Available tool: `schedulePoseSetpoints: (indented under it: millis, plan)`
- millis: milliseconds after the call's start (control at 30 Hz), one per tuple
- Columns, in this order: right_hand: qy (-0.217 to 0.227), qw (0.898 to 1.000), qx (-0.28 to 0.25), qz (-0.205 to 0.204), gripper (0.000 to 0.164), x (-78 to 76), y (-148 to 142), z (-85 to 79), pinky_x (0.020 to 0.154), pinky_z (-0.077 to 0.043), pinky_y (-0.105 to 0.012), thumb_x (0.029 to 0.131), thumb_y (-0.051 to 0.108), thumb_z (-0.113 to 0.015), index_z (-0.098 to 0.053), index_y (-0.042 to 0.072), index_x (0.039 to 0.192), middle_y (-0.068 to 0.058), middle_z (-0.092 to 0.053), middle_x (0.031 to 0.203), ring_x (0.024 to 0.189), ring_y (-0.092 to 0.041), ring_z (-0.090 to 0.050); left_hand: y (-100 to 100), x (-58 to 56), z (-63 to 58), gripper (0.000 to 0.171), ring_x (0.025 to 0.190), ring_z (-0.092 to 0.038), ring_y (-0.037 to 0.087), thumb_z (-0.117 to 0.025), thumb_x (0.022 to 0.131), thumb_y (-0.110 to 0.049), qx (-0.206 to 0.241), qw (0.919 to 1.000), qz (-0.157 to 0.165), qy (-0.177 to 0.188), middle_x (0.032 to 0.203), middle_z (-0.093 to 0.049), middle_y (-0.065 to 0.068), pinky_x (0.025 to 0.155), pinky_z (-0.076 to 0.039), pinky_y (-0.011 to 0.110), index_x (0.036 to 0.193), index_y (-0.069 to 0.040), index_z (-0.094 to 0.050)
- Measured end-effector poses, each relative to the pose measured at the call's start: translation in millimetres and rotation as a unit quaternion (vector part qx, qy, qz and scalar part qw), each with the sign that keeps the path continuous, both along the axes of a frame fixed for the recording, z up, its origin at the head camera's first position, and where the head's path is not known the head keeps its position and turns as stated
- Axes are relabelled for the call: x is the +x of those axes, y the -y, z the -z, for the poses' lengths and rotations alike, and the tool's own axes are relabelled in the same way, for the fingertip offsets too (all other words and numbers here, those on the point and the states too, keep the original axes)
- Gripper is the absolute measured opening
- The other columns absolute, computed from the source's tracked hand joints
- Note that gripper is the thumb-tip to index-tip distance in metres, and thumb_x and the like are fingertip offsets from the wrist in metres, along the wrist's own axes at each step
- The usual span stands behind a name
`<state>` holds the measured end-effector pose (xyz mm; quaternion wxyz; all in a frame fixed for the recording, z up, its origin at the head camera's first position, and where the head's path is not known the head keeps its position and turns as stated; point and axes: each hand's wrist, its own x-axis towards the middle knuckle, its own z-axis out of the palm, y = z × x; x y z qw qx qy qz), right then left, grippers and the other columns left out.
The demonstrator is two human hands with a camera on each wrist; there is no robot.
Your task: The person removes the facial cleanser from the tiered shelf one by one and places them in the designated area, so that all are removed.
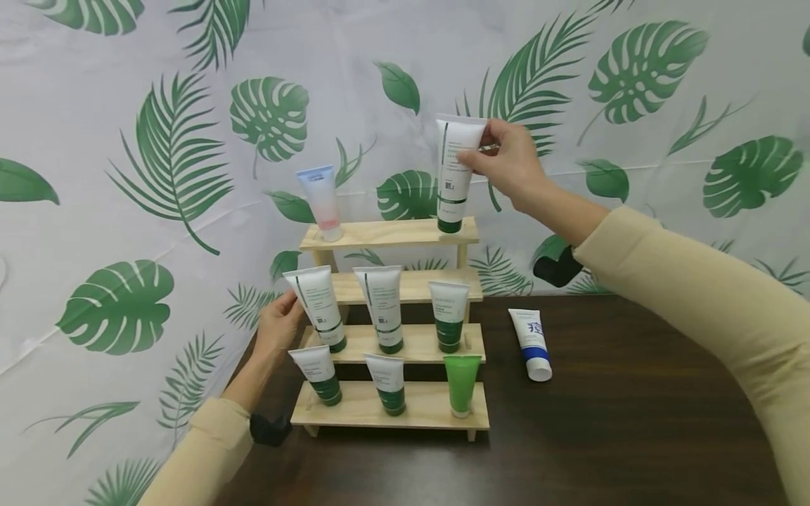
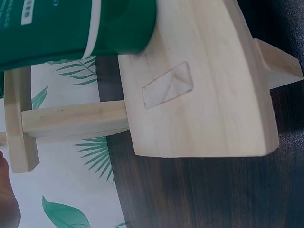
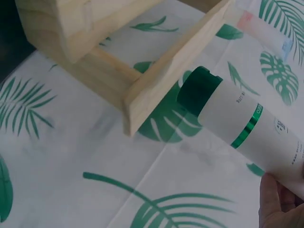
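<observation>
My right hand [image 1: 509, 158] pinches a white squeeze tube [image 1: 457, 169] with a dark green cap, thumb across its front. It is upright, cap down, at the right end of the wooden rack's [image 1: 392, 233] top tier. In the right wrist view, a gap shows between the tube's cap [image 3: 199, 91] and the wood. My left hand [image 1: 278, 327] is at the rack's left side, beside a tall white-and-green tube [image 1: 319, 306]. Its fingertips are hidden behind that tube, so its grip is unclear. Only a sliver of the left hand [image 2: 7, 194] enters the left wrist view.
On the top tier's left stands a blue-pink tube [image 1: 321, 204]. Lower tiers hold white-and-green tubes [image 1: 382, 309] and a bright green tube [image 1: 462, 385]. A white-and-blue tube [image 1: 531, 344] lies on the dark table [image 1: 607, 407], right of the rack. Leaf-print cloth [image 1: 348, 84] hangs behind.
</observation>
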<state>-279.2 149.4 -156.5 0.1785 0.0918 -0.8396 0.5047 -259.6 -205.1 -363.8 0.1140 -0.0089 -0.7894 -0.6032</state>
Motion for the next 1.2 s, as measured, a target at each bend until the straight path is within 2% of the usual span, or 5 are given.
schedulePoseSetpoints:
  millis: [233, 533, 700, 867, 1200]
  plan:
    - [-0.003, 0.999, -0.035, 0.025, 0.038, 24.7, -41, 13.2, 0.094, -0.049, -0.036, 0.091, 0.017, -0.062, -0.053, 0.005, 0.127, 0.002, -0.055, 0.107, 0.101, -0.017, -0.057, 2, -1.4, 2.9, 0.042, 0.111, -0.054, 0.007, -0.056, 0.095, -0.020, -0.017, 0.9998, -0.015, -0.002, 0.132, -0.055, 0.014, 0.098, -0.043, 0.024, 0.134, -0.003, -0.051]
    - [0.017, 0.996, -0.054, 0.063, 0.046, 46.4, -91, 43.5, 0.087, -0.051, -0.030, 0.090, 0.022, -0.063, -0.051, 0.006, 0.130, 0.005, -0.054, 0.107, 0.097, -0.014, -0.058, 1, -3.0, 1.9, 0.044, 0.117, -0.051, 0.014, -0.053, 0.097, -0.020, -0.024, 0.9997, -0.003, 0.002, 0.134, -0.052, 0.016, 0.100, -0.042, 0.027, 0.136, -0.002, -0.047]
    - [0.034, 0.996, -0.052, 0.064, 0.050, 52.8, -114, 65.6, 0.073, -0.052, -0.014, 0.090, 0.027, -0.061, -0.048, 0.002, 0.132, 0.004, -0.053, 0.103, 0.091, -0.010, -0.056, 0, -1.9, 2.7, 0.044, 0.122, -0.049, 0.018, -0.052, 0.097, -0.019, -0.027, 0.9996, -0.008, 0.008, 0.136, -0.051, 0.015, 0.103, -0.040, 0.031, 0.137, -0.002, -0.046]
    - [0.065, 0.995, -0.026, 0.075, 0.055, 57.3, -131, 91.0, 0.071, -0.052, -0.012, 0.092, 0.033, -0.057, -0.044, -0.001, 0.133, 0.001, -0.051, 0.106, 0.092, -0.009, -0.053, 1, -2.3, 1.6, 0.046, 0.125, -0.047, 0.022, -0.052, 0.097, -0.020, -0.024, 0.9996, -0.010, 0.012, 0.137, -0.050, 0.014, 0.102, -0.040, 0.028, 0.138, -0.002, -0.044]
    - [0.111, 0.991, -0.002, 0.076, 0.055, 57.0, -161, 143.3, 0.067, -0.052, -0.016, 0.095, 0.031, -0.055, -0.043, -0.011, 0.128, 0.000, -0.051, 0.096, 0.077, 0.000, -0.053, 0, -1.1, 1.7, 0.044, 0.110, -0.051, 0.001, -0.053, 0.097, -0.023, -0.029, 0.9993, -0.013, 0.017, 0.135, -0.053, 0.013, 0.094, -0.042, 0.015, 0.136, -0.004, -0.048]
